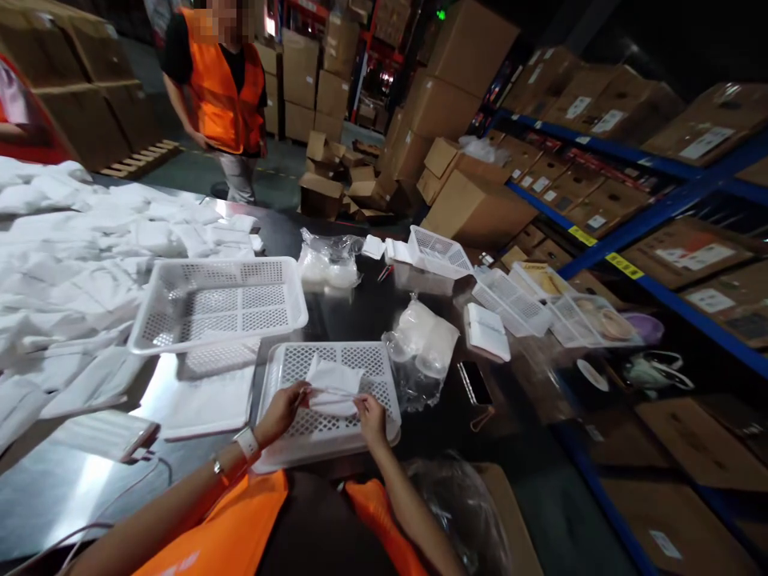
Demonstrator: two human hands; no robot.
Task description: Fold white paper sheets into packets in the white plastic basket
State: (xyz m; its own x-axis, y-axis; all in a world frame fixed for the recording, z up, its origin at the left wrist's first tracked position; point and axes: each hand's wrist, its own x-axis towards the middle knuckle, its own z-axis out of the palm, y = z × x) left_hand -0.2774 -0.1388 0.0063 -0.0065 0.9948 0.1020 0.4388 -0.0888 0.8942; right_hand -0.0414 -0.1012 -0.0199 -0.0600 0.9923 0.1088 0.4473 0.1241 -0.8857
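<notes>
Between my two hands is a white packet (334, 387) that looks like folded cloth or a soft pouch. My left hand (286, 410) pinches its left edge, and my right hand (370, 414) pinches the lower right edge. Both are closed on it, above an upturned white plastic basket (375, 368) with a lattice base. Right of that basket lies a clear plastic bag (423, 344) with white contents. A larger white basket (225, 340) stands to the left, upright, with its mesh floor showing.
White packets (120, 240) pile up across the left of the table. A phone (474, 384), a white stack (487, 331) and small baskets (510, 300) lie to the right. Another bag (329, 260) sits farther back. A person in an orange vest (225, 96) stands beyond the table.
</notes>
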